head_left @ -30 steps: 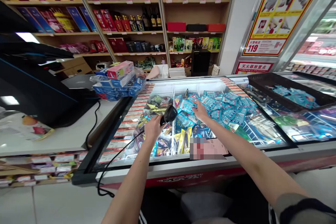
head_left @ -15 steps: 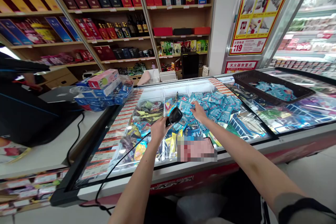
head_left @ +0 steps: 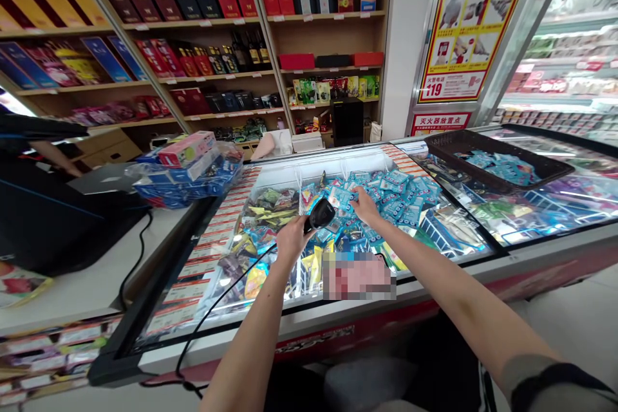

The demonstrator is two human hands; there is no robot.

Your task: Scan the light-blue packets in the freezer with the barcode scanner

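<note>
My left hand (head_left: 290, 241) is closed round a black corded barcode scanner (head_left: 320, 214), whose head points at a heap of small blue packets (head_left: 400, 196) lying on the glass lid of a chest freezer (head_left: 338, 318). My right hand (head_left: 365, 206) reaches onto that heap and pinches one blue packet (head_left: 344, 197) right in front of the scanner head. The scanner's black cable (head_left: 212, 309) trails back over the freezer's near edge.
A black tray (head_left: 555, 170) with more blue packets sits on the freezer at the right. A bagged stack of boxes (head_left: 190, 167) lies on the white counter (head_left: 72, 290) beside a black till screen (head_left: 43, 206). Shelves of boxed goods line the back wall.
The view has swung slightly, shifting everything left. My left hand has brought the scanner closer to the packet under my right hand; both hands have hardly moved in the last half second.
</note>
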